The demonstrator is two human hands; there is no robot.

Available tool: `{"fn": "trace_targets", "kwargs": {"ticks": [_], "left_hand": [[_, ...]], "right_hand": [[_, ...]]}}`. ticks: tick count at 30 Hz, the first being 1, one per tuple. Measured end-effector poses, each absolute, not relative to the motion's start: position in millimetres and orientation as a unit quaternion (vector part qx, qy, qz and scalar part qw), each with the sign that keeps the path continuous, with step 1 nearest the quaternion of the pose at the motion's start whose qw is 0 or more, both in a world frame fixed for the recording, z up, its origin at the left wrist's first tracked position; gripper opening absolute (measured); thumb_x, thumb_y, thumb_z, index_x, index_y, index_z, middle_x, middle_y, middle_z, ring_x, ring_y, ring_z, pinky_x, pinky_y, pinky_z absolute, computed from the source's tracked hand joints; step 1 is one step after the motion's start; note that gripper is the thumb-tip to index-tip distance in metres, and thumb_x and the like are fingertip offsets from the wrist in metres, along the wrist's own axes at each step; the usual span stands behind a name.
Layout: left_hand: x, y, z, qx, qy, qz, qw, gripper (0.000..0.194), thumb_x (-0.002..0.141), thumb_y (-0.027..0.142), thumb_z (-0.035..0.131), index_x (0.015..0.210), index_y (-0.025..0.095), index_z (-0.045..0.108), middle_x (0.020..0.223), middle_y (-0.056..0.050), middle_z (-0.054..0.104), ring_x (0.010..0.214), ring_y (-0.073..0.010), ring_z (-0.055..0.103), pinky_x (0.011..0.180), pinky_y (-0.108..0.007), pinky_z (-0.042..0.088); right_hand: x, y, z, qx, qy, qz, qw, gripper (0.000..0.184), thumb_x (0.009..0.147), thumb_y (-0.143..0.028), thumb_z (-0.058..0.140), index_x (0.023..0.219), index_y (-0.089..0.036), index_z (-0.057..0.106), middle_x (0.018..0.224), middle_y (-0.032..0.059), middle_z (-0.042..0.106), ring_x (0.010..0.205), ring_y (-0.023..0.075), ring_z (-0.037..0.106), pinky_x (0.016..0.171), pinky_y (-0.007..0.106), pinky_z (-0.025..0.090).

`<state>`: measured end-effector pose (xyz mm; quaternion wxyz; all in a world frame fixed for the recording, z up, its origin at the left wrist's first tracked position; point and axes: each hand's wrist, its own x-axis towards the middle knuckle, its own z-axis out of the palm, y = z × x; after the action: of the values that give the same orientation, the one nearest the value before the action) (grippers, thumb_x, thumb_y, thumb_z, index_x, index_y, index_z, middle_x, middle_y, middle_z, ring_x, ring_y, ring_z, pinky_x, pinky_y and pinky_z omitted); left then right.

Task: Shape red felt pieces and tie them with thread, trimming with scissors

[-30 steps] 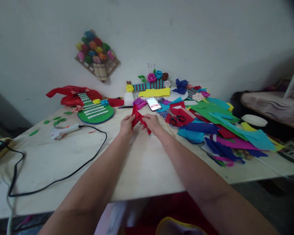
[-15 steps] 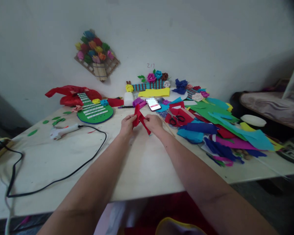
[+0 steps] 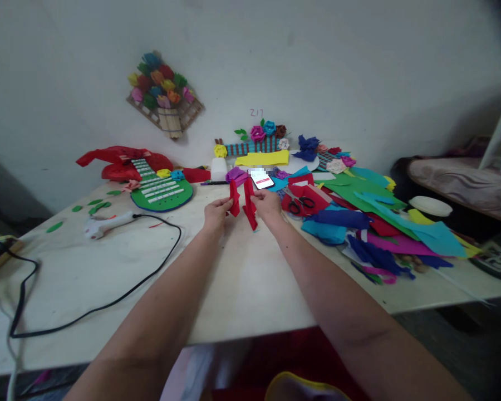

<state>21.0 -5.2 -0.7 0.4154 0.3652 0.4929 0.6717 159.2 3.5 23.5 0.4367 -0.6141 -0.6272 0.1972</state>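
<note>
My left hand (image 3: 217, 214) pinches a narrow folded piece of red paper (image 3: 234, 199) between thumb and fingers. A second strip of red paper (image 3: 249, 195) stands upright in the closed fingers of my right hand (image 3: 268, 205). A gap separates the two pieces. Below the right strip, another red piece (image 3: 250, 217) slants down toward the table; whether it joins that strip I cannot tell. Just behind my hands lies a phone (image 3: 262, 179) with a lit screen. Scissors (image 3: 300, 203) with black handles rest on red paper right of my right hand.
Coloured paper (image 3: 359, 192) is heaped on the right of the table. At left lie a white glue gun (image 3: 108, 224), its black cable (image 3: 150, 274), and a green guitar-shaped craft piece (image 3: 162, 196). A white bowl (image 3: 431, 206) stands at far right.
The red paper, joined in one bunch between my hands before, is now in two separate pieces. My hands have moved slightly apart.
</note>
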Motion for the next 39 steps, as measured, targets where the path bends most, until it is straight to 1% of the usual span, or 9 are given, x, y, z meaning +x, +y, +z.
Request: {"fn": "trace_targets", "kwargs": {"ticks": [3, 6, 12, 16, 19, 27, 30, 34, 39], "left_hand": [[20.9, -5.6, 0.4, 0.353, 0.491, 0.68, 0.414, 0.015, 0.056, 0.019, 0.072, 0.069, 0.012, 0.068, 0.057, -0.004, 0.063, 0.047, -0.0094, 0.051, 0.049, -0.024, 0.036], [20.9, -5.7, 0.0, 0.35, 0.474, 0.686, 0.426, 0.019, 0.053, 0.018, 0.073, 0.07, 0.01, 0.067, 0.059, -0.005, 0.063, 0.05, -0.0116, 0.055, 0.053, -0.026, 0.041], [24.2, -6.6, -1.4, 0.356, 0.448, 0.683, 0.454, 0.025, 0.05, 0.018, 0.073, 0.072, 0.008, 0.066, 0.062, -0.006, 0.064, 0.054, -0.0149, 0.059, 0.06, -0.032, 0.047], [27.5, -7.9, -0.6, 0.369, 0.443, 0.675, 0.46, 0.026, 0.051, 0.019, 0.072, 0.073, 0.007, 0.066, 0.06, -0.007, 0.064, 0.053, -0.0149, 0.058, 0.061, -0.032, 0.047], [29.2, -8.8, -0.2, 0.371, 0.441, 0.672, 0.466, 0.024, 0.051, 0.017, 0.069, 0.073, 0.007, 0.066, 0.058, -0.006, 0.064, 0.051, -0.0142, 0.058, 0.061, -0.031, 0.048], [32.6, -11.2, 0.2, 0.384, 0.421, 0.666, 0.482, 0.025, 0.05, 0.016, 0.065, 0.074, 0.007, 0.065, 0.056, -0.004, 0.064, 0.051, -0.0149, 0.059, 0.062, -0.032, 0.05], [33.7, -11.5, 1.1, 0.38, 0.427, 0.661, 0.487, 0.026, 0.05, 0.016, 0.066, 0.075, 0.008, 0.065, 0.057, -0.004, 0.064, 0.051, -0.0154, 0.059, 0.06, -0.032, 0.05], [34.3, -11.9, 1.6, 0.371, 0.429, 0.662, 0.49, 0.025, 0.05, 0.018, 0.068, 0.074, 0.009, 0.064, 0.058, -0.004, 0.064, 0.052, -0.0153, 0.059, 0.057, -0.031, 0.049], [34.1, -11.6, 0.8, 0.377, 0.417, 0.66, 0.498, 0.027, 0.05, 0.02, 0.071, 0.074, 0.009, 0.065, 0.061, -0.005, 0.065, 0.052, -0.015, 0.06, 0.058, -0.03, 0.049]], "right_hand": [[159.7, 8.4, 19.6, -0.594, -0.621, 0.219, 0.462, 0.022, 0.074, -0.028, 0.053, 0.087, -0.02, 0.068, 0.084, 0.0033, 0.068, 0.078, 0.0159, 0.061, 0.07, 0.027, 0.045], [159.7, 12.3, 15.9, -0.561, -0.613, 0.247, 0.499, 0.024, 0.074, -0.031, 0.052, 0.085, -0.019, 0.069, 0.08, 0.0028, 0.068, 0.075, 0.0157, 0.061, 0.069, 0.027, 0.046], [153.3, 11.2, 14.2, -0.474, -0.593, 0.322, 0.566, 0.026, 0.068, -0.034, 0.057, 0.08, -0.016, 0.07, 0.07, 0.0009, 0.067, 0.067, 0.0144, 0.06, 0.064, 0.025, 0.047], [147.7, 8.3, 12.5, -0.479, -0.595, 0.338, 0.55, 0.022, 0.068, -0.033, 0.058, 0.078, -0.017, 0.07, 0.07, 0.0006, 0.067, 0.064, 0.0138, 0.06, 0.062, 0.025, 0.047], [144.9, 7.5, 10.5, -0.504, -0.598, 0.327, 0.53, 0.021, 0.068, -0.032, 0.057, 0.077, -0.018, 0.069, 0.069, 0.0009, 0.066, 0.062, 0.0138, 0.059, 0.062, 0.026, 0.047], [142.7, 7.9, 7.9, -0.539, -0.604, 0.288, 0.511, 0.018, 0.067, -0.033, 0.058, 0.072, -0.019, 0.068, 0.07, 0.0001, 0.067, 0.067, 0.0136, 0.061, 0.065, 0.024, 0.047], [143.4, 9.3, 6.6, -0.562, -0.589, 0.289, 0.504, 0.02, 0.068, -0.035, 0.057, 0.075, -0.02, 0.069, 0.072, 0.0004, 0.067, 0.066, 0.0135, 0.061, 0.062, 0.023, 0.046], [144.8, 11.0, 6.4, -0.587, -0.577, 0.292, 0.488, 0.02, 0.068, -0.033, 0.057, 0.075, -0.019, 0.07, 0.069, 0.0013, 0.067, 0.063, 0.0131, 0.061, 0.059, 0.022, 0.046], [145.8, 8.2, 10.0, -0.607, -0.572, 0.287, 0.472, 0.019, 0.067, -0.032, 0.057, 0.075, -0.02, 0.07, 0.068, 0.0007, 0.067, 0.063, 0.0133, 0.061, 0.06, 0.022, 0.046]]}}
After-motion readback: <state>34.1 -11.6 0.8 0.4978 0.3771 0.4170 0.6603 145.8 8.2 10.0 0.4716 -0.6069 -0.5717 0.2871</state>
